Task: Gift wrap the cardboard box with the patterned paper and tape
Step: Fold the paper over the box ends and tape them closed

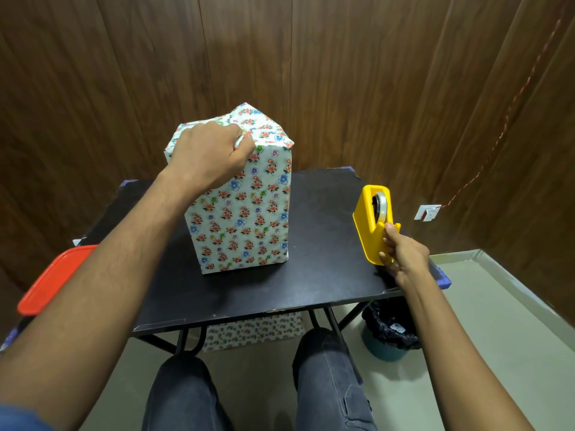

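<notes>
A tall box [245, 219] covered in white floral patterned paper stands upright on the black table [323, 275]. At its top the paper flaps [258, 122] rise to a point, folded inward. My left hand [208, 157] presses down on the top near edge of the box, its fingers curled over the folded paper. A yellow tape dispenser [373, 225] with a clear tape roll stands at the table's right side. My right hand [401, 250] grips the dispenser's near end, thumb on top.
A red plastic lid [49, 281] lies at the table's left edge. Under the table lies more patterned paper [255, 332]. A lined bin [389, 334] stands on the floor at the right. Wood-panelled walls close off the back and right.
</notes>
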